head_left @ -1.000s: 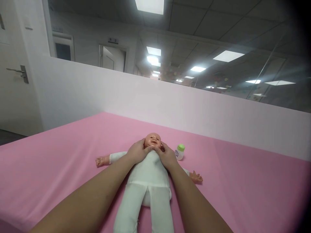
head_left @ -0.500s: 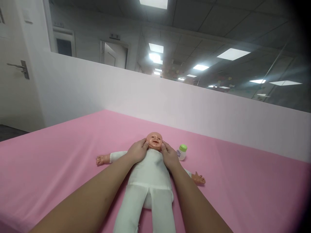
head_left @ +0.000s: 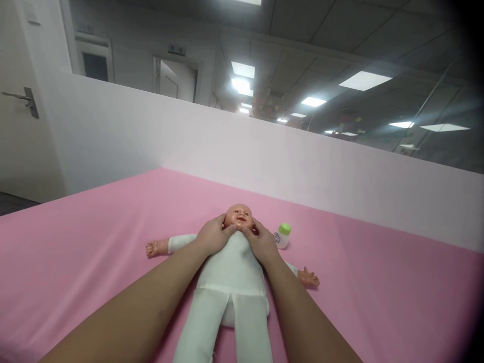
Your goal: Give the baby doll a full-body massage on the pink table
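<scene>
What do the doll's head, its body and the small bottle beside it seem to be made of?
The doll's head, which the left hand and right hand touch at the chin, looks like hard or vinyl plastic: smooth, slightly glossy, moulded. The doll's body looks like soft white cloth, matte and stuffed. The small bottle seems to be plastic, whitish with a green cap.

doll's legs (head_left: pixel 227 327) cut off; bottle (head_left: pixel 282 235) label seemingly unreadable.
</scene>
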{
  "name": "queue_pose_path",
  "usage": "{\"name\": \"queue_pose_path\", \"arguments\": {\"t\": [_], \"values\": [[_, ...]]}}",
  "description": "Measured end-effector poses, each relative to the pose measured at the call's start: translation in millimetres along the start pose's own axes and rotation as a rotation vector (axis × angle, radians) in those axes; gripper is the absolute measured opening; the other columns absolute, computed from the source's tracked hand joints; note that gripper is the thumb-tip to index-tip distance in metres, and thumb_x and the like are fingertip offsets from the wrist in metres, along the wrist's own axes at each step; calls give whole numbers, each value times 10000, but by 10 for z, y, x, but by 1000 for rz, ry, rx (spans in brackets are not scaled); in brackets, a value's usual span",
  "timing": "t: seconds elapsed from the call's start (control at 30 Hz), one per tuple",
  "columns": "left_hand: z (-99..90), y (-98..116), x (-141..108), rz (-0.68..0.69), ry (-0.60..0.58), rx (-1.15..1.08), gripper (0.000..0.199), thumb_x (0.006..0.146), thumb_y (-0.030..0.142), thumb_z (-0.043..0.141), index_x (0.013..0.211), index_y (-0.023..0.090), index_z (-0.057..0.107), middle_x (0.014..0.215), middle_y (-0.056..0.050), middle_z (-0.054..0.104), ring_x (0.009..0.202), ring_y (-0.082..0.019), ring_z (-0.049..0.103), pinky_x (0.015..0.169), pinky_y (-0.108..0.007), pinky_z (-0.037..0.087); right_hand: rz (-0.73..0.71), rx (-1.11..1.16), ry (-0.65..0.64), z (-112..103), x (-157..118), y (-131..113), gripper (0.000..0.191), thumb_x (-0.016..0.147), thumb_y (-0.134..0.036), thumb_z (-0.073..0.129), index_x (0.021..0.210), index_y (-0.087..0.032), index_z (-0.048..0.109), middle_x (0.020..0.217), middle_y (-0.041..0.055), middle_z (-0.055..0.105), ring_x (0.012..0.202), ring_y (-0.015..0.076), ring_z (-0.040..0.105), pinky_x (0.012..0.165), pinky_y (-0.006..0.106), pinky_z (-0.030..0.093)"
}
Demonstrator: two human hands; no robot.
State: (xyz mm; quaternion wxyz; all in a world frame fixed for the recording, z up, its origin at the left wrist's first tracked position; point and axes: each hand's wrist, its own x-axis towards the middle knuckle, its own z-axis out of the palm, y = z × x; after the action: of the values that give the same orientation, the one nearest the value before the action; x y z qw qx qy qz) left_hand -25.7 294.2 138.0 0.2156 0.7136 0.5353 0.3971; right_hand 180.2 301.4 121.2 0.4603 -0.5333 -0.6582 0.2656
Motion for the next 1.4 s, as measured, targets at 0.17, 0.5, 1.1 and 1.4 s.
{"name": "queue_pose_path", "arguments": {"t": [0.17, 0.5, 1.1, 1.4], "values": [[8, -23, 12, 3, 7, 47, 439, 1001, 554, 431, 1252, 265, 647, 1235, -70, 746, 1087, -296, 692, 867, -386, 504, -18, 7, -7, -15, 6, 25, 599, 952, -564, 585, 1477, -276, 579, 1395, 50, 675, 1211, 262, 675, 1094, 416, 490], [27, -24, 31, 28, 18, 67, 497, 1048, 483, 317, 1340, 222, 624, 1362, -108, 689, 1243, -308, 637, 1040, -428, 468, -57, -4, 43, 3, 35, 89, 545, 1018, -554, 446, 1434, -249, 621, 1453, 64, 631, 1380, 264, 558, 1190, 438, 395], [38, 136, 5, -19, -31, 62, 559, 887, 654, 592, 1280, 261, 649, 1196, -60, 754, 1042, -292, 691, 876, -367, 524, 75, -80, 37, -79, -44, -48, 749, 737, -681, 782, 1337, -254, 650, 1202, 85, 748, 1070, 266, 706, 939, 390, 543], [63, 75, 53, -35, -2, 125, 531, 983, 585, 465, 1340, 227, 630, 1315, -101, 709, 1169, -311, 664, 991, -398, 502, 15, -13, -1, -121, -60, -13, 560, 934, -591, 613, 1411, -298, 631, 1322, 35, 715, 1150, 246, 682, 1047, 404, 493]]}}
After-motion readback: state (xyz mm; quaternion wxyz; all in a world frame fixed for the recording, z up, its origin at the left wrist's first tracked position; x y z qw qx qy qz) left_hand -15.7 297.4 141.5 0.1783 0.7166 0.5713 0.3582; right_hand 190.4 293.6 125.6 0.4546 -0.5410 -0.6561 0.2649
